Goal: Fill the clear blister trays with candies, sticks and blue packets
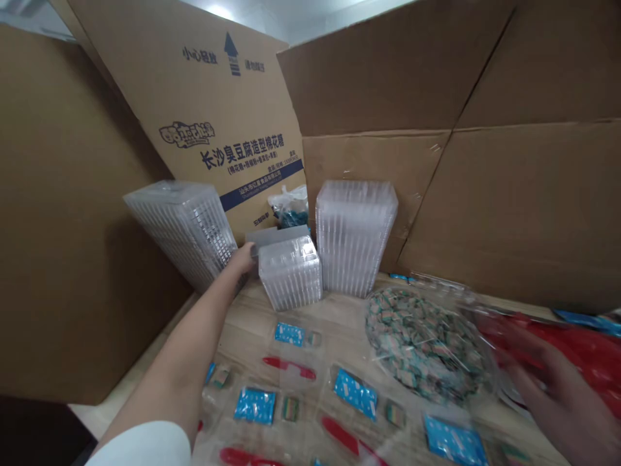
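My left hand point(241, 259) reaches forward to the left side of a short stack of clear ribbed plastic trays point(290, 275), and its fingers are hidden behind the stack. A flat translucent tray point(276, 235) leans just behind them. My right hand point(548, 388) is blurred, with its fingers apart, above a red plastic packet point(577, 349). Beside that hand lies a clear bag of small wrapped sweets point(422, 343). Several clear sachets with blue packets point(255, 406) and red plastic spoons point(290, 367) are spread below my left forearm.
Two taller stacks of clear trays point(179, 233) point(354, 236) stand to either side of the short stack. Large printed cardboard sheets point(218, 110) rise behind and beside the light wooden table point(252, 317). A white plastic bag point(291, 206) sits against the cardboard.
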`<act>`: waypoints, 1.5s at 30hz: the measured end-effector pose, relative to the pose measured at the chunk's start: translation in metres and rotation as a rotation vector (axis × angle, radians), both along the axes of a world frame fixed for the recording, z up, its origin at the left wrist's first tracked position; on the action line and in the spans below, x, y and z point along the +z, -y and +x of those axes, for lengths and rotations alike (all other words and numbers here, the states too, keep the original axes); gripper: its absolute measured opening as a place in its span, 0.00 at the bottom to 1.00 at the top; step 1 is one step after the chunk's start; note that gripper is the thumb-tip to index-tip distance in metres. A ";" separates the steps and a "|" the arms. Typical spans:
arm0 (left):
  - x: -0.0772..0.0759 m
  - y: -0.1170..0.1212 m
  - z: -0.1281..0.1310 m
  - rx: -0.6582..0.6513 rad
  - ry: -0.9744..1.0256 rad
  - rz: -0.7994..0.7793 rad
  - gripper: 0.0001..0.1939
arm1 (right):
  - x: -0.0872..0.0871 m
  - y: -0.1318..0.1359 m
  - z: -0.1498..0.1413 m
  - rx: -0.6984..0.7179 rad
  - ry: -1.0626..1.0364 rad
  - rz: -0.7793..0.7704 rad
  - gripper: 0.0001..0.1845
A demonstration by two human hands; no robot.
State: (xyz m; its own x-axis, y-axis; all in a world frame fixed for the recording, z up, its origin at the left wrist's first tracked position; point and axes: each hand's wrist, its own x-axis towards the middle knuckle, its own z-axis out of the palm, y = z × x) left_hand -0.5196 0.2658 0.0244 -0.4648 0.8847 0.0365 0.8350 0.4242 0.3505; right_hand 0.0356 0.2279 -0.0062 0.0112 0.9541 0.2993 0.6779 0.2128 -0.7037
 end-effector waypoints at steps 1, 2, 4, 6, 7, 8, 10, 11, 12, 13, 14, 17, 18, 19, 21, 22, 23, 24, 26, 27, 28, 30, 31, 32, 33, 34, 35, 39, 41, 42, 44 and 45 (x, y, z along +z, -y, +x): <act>-0.002 0.005 -0.003 0.006 -0.031 -0.016 0.26 | -0.001 0.001 -0.001 0.006 -0.008 -0.013 0.27; -0.003 0.009 -0.005 0.012 -0.060 -0.029 0.28 | -0.002 0.001 -0.003 0.008 -0.016 -0.029 0.27; -0.006 0.015 -0.006 0.020 -0.110 -0.043 0.29 | -0.004 0.002 -0.005 0.005 -0.018 -0.055 0.27; -0.009 0.017 -0.005 0.030 -0.147 -0.042 0.28 | -0.006 0.003 -0.007 0.009 0.007 -0.055 0.27; -0.011 0.018 -0.004 0.038 -0.161 -0.036 0.27 | -0.006 0.003 -0.008 0.015 0.021 -0.042 0.26; -0.014 0.018 -0.002 0.048 -0.173 -0.026 0.27 | -0.007 0.004 -0.009 0.024 0.033 -0.029 0.26; -0.019 0.017 0.001 0.074 -0.189 0.002 0.26 | -0.008 0.007 -0.009 0.031 0.043 -0.021 0.25; -0.022 0.017 0.003 0.087 -0.192 0.019 0.27 | -0.009 0.009 -0.009 0.030 0.043 -0.017 0.25; -0.024 0.016 0.004 0.098 -0.192 0.034 0.27 | -0.010 0.010 -0.008 0.030 0.040 -0.010 0.25; -0.025 0.015 0.005 0.104 -0.189 0.047 0.27 | -0.011 0.011 -0.008 0.037 0.036 -0.004 0.24; -0.026 0.014 0.005 0.106 -0.184 0.058 0.28 | -0.012 0.012 -0.007 0.046 0.031 -0.001 0.24; -0.024 0.011 0.003 0.094 -0.161 0.068 0.26 | -0.015 0.013 -0.006 0.052 0.033 -0.014 0.21; -0.022 0.010 0.001 0.094 -0.154 0.066 0.25 | -0.016 0.013 -0.007 0.052 0.042 -0.021 0.20; -0.021 0.009 0.000 0.098 -0.148 0.063 0.25 | -0.016 0.013 -0.008 0.057 0.053 -0.022 0.19; -0.019 0.009 -0.001 0.112 -0.145 0.062 0.24 | -0.017 0.013 -0.011 0.082 0.067 -0.004 0.18; -0.018 0.009 0.000 0.118 -0.147 0.067 0.25 | -0.017 0.013 -0.013 0.094 0.070 0.008 0.17; -0.018 0.010 0.001 0.123 -0.151 0.075 0.25 | -0.017 0.014 -0.015 0.104 0.072 0.017 0.17; -0.018 0.010 0.003 0.127 -0.156 0.086 0.25 | -0.016 0.015 -0.017 0.112 0.072 0.026 0.17; -0.018 0.010 0.009 0.143 -0.164 0.107 0.24 | -0.015 0.017 -0.020 0.124 0.077 0.039 0.18; -0.017 0.010 0.012 0.156 -0.168 0.116 0.23 | -0.014 0.018 -0.021 0.131 0.085 0.045 0.18; -0.016 0.009 0.016 0.170 -0.175 0.125 0.22 | -0.013 0.019 -0.022 0.137 0.094 0.051 0.19; -0.010 0.006 0.022 0.196 -0.196 0.142 0.22 | -0.011 0.020 -0.022 0.141 0.112 0.060 0.19; -0.006 0.004 0.024 0.204 -0.210 0.151 0.22 | -0.010 0.021 -0.022 0.142 0.119 0.065 0.19; -0.002 0.002 0.025 0.208 -0.225 0.157 0.22 | -0.009 0.021 -0.022 0.144 0.124 0.071 0.19; 0.002 -0.001 0.025 0.210 -0.238 0.159 0.21 | -0.008 0.021 -0.023 0.149 0.127 0.075 0.19; 0.006 -0.004 0.025 0.212 -0.248 0.159 0.21 | -0.007 0.022 -0.023 0.158 0.129 0.077 0.19; 0.010 -0.006 0.024 0.214 -0.257 0.158 0.21 | -0.006 0.022 -0.024 0.169 0.127 0.080 0.19; 0.018 -0.013 0.018 0.222 -0.274 0.164 0.22 | -0.003 0.025 -0.030 0.187 0.109 0.069 0.18; 0.020 -0.013 0.016 0.215 -0.285 0.175 0.20 | -0.001 0.026 -0.033 0.186 0.099 0.060 0.17; 0.022 -0.012 0.016 0.210 -0.296 0.184 0.20 | -0.001 0.026 -0.034 0.192 0.095 0.054 0.17; 0.029 -0.011 0.017 0.194 -0.332 0.224 0.19 | 0.000 0.026 -0.036 0.212 0.085 0.043 0.17; 0.034 -0.011 0.018 0.189 -0.353 0.252 0.19 | 0.000 0.026 -0.036 0.220 0.079 0.039 0.18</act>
State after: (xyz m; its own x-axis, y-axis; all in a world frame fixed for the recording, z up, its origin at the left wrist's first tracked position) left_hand -0.5014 0.2771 0.0589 -0.5371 0.7289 0.4244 0.8380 0.5183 0.1704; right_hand -0.0008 0.2015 -0.0061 -0.2207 0.9186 0.3277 0.6646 0.3875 -0.6388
